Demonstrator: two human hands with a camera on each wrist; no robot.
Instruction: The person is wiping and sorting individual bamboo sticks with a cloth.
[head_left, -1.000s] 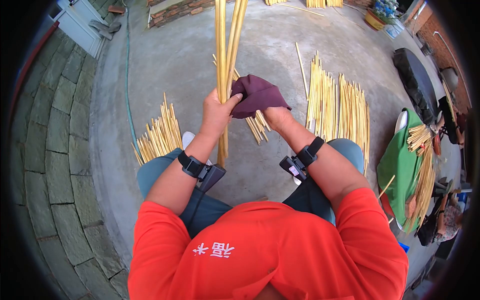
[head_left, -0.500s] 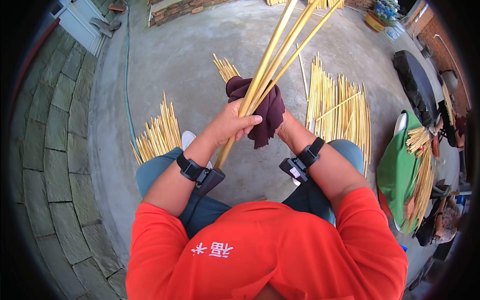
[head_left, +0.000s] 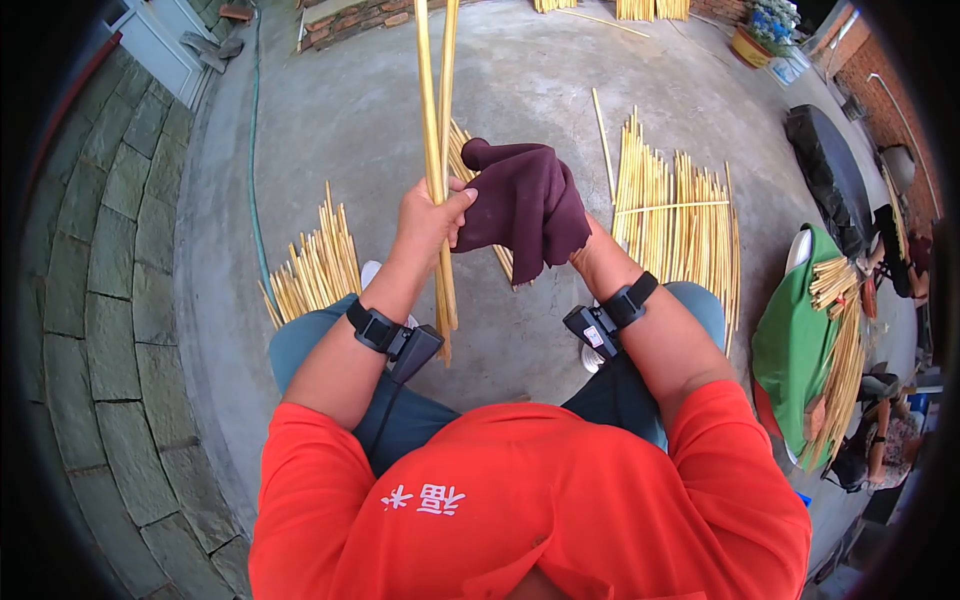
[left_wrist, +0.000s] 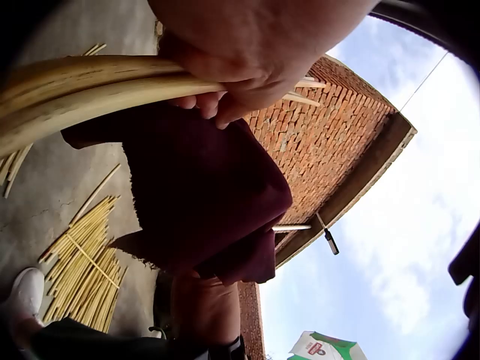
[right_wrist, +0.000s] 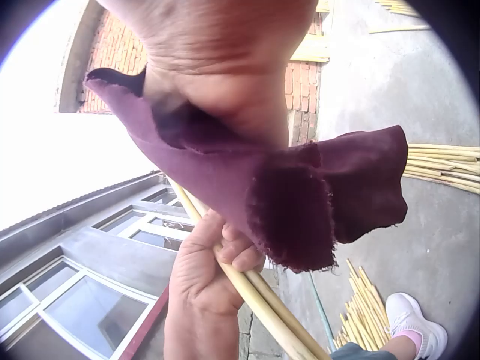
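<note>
In the head view the left hand (head_left: 428, 222) grips a few long yellow sticks (head_left: 430, 120), which stand nearly upright. The right hand (head_left: 600, 262) holds a maroon cloth (head_left: 530, 200) just to their right; the cloth drapes over its fingers and hides them. One cloth edge reaches the left hand's fingertips. Seen from the left wrist, sticks (left_wrist: 97, 101) pass under the left hand (left_wrist: 262, 52), beside the hanging cloth (left_wrist: 202, 187). From the right wrist, the cloth (right_wrist: 292, 202) spreads below the right hand (right_wrist: 225, 67), and the left hand (right_wrist: 202, 277) is curled round the sticks.
Stick piles lie on the concrete at the right (head_left: 675, 240), with one stick crosswise on top, at the left (head_left: 318, 265) and behind the cloth (head_left: 458, 150). A green cover (head_left: 795, 330) with more sticks and another person (head_left: 890, 445) are far right. A hose (head_left: 254, 170) runs along the left.
The held sticks have swung from a rightward tilt to near upright, and fewer show. The cloth has moved off them to the right. A stick has come to lie across the right pile.
</note>
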